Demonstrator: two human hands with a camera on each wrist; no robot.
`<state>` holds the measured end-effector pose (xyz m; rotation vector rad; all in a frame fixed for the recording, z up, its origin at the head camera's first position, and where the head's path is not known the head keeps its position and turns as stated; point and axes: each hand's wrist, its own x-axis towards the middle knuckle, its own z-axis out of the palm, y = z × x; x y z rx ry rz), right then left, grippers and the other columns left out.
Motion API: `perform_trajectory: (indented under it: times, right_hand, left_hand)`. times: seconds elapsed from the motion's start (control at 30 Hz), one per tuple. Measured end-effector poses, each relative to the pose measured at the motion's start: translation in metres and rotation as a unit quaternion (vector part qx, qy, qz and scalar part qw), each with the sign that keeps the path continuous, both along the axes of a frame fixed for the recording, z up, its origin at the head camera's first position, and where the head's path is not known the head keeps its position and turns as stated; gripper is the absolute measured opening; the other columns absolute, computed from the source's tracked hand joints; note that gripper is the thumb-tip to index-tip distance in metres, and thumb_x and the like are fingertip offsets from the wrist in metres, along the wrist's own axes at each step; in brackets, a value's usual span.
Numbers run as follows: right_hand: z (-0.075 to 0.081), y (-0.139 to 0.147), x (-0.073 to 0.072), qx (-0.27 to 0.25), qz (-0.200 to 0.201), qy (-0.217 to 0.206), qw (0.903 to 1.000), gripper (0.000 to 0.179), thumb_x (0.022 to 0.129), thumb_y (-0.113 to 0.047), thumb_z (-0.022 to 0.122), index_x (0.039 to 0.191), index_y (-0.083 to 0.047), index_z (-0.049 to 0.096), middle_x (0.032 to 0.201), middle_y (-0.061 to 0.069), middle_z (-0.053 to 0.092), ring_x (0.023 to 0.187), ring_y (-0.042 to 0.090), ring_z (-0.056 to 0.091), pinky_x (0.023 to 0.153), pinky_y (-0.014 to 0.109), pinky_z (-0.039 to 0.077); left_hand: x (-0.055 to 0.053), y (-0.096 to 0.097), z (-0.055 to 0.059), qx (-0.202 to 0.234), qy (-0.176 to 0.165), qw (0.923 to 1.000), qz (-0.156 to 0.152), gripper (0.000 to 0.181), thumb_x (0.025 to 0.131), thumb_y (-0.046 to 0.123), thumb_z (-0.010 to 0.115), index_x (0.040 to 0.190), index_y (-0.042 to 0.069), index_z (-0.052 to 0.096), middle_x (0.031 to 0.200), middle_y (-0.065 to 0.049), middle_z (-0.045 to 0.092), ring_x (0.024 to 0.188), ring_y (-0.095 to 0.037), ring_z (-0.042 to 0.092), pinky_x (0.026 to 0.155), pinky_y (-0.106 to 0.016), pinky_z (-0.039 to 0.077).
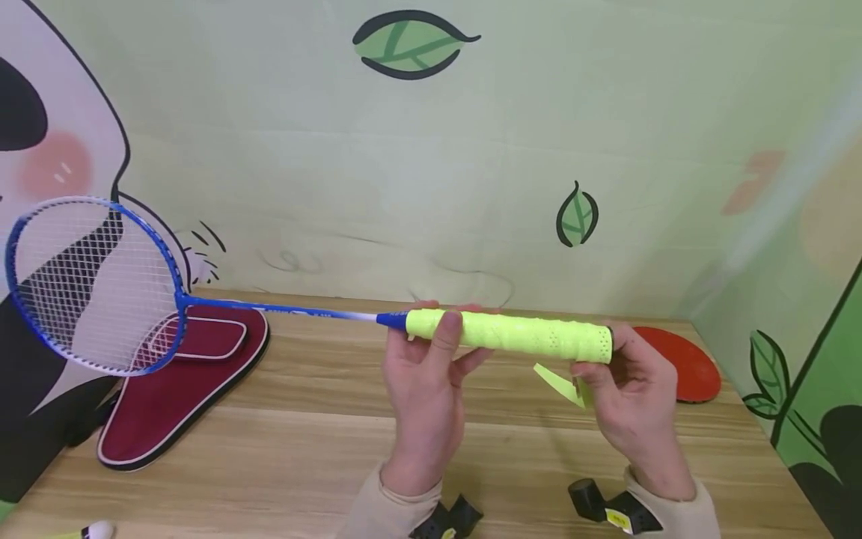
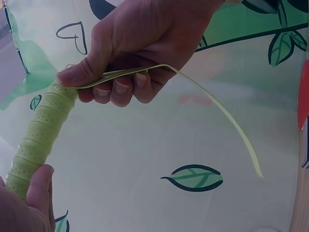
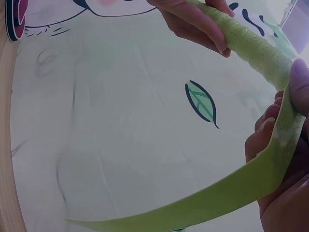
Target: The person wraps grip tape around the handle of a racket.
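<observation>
A blue and white badminton racket [image 1: 289, 308] is held level above the table, its strung head to the left. Neon yellow grip tape [image 1: 518, 335] with small holes wraps its handle in overlapping turns. My left hand [image 1: 431, 397] grips the handle near the blue cone, thumb in front. At the butt end, my right hand [image 1: 636, 400] pinches the tape against the handle. From those fingers hangs a loose tail of tape [image 3: 207, 203], long and tapering in the right wrist view. In the left wrist view, the right thumb [image 2: 72, 76] presses at the handle's end.
A dark red racket case [image 1: 202, 389] with white piping lies at the table's left, behind the racket head. A red table tennis bat [image 1: 690, 367] is behind my right hand. The shuttlecock [image 1: 101, 530] shows at the lower left edge. A printed cloth wall [image 1: 303, 150] stands behind the wooden table [image 1: 283, 449].
</observation>
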<state>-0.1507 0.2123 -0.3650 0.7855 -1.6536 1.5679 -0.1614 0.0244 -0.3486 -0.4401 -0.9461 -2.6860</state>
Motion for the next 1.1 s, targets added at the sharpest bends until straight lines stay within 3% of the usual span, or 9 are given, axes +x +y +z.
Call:
perform_trajectory:
  times: [0.3,0.43,0.67,0.8,0.9,1.03,1.1]
  right_hand:
    - [-0.001,-0.004,-0.001,0.0,0.025,0.008,0.9997,0.033,0.083,-0.011,0.076,0.082,0.015,0.055,0.075,0.007,0.063,0.058,0.013,0.054,0.046,0.018,0.045]
    - [-0.001,-0.004,-0.002,0.01,0.049,0.009,0.9987,0.032,0.086,-0.009,0.072,0.086,0.017,0.053,0.077,0.011,0.062,0.061,0.016,0.055,0.051,0.02,0.048]
    - [-0.001,-0.004,-0.001,0.004,0.036,0.016,0.9992,0.032,0.084,-0.01,0.075,0.083,0.014,0.054,0.082,0.011,0.062,0.073,0.017,0.057,0.061,0.018,0.05]
    - [0.0,-0.006,-0.003,-0.005,0.047,0.034,0.9983,0.039,0.084,-0.012,0.075,0.089,0.018,0.051,0.086,0.01,0.062,0.075,0.017,0.058,0.064,0.018,0.051]
    - [0.0,-0.008,-0.004,0.002,0.054,0.043,0.9976,0.048,0.085,-0.013,0.073,0.107,0.023,0.048,0.091,0.01,0.062,0.075,0.017,0.059,0.065,0.018,0.052]
    - [-0.001,-0.01,-0.003,0.023,0.03,0.043,0.9984,0.056,0.087,-0.016,0.071,0.12,0.022,0.046,0.096,0.01,0.062,0.074,0.015,0.058,0.065,0.017,0.053]
    - [-0.001,-0.011,-0.003,0.026,0.014,0.049,0.9984,0.054,0.088,-0.017,0.071,0.116,0.023,0.048,0.096,0.01,0.063,0.073,0.015,0.058,0.065,0.016,0.053]
  left_hand:
    - [-0.002,-0.003,0.003,-0.009,-0.036,0.9992,0.015,0.019,0.092,0.008,0.067,0.099,0.006,0.05,0.092,-0.012,0.066,0.075,-0.021,0.068,0.062,-0.041,0.061]
    - [-0.003,-0.003,0.003,-0.014,-0.041,0.9988,0.022,0.016,0.092,0.009,0.068,0.096,0.007,0.052,0.087,-0.008,0.06,0.072,-0.019,0.067,0.06,-0.04,0.061]
    - [-0.003,-0.004,0.002,-0.015,-0.048,0.9984,0.026,0.013,0.093,0.011,0.067,0.096,0.008,0.054,0.083,-0.005,0.056,0.072,-0.017,0.065,0.057,-0.039,0.061]
    - [-0.004,-0.003,0.001,-0.014,-0.052,0.9982,0.024,0.013,0.093,0.011,0.067,0.095,0.008,0.055,0.082,-0.005,0.056,0.07,-0.018,0.065,0.056,-0.039,0.061]
    - [-0.004,-0.004,0.001,-0.018,-0.05,0.9983,0.025,0.013,0.093,0.011,0.067,0.095,0.007,0.055,0.082,-0.005,0.056,0.07,-0.017,0.065,0.056,-0.039,0.061]
    - [-0.004,-0.004,0.001,-0.023,-0.051,0.9982,0.023,0.013,0.094,0.012,0.066,0.096,0.007,0.055,0.081,-0.005,0.057,0.07,-0.018,0.065,0.056,-0.04,0.061]
    - [-0.004,-0.004,0.0,-0.024,-0.053,0.9981,0.02,0.013,0.094,0.013,0.066,0.097,0.008,0.054,0.081,-0.005,0.057,0.07,-0.017,0.065,0.056,-0.04,0.061]
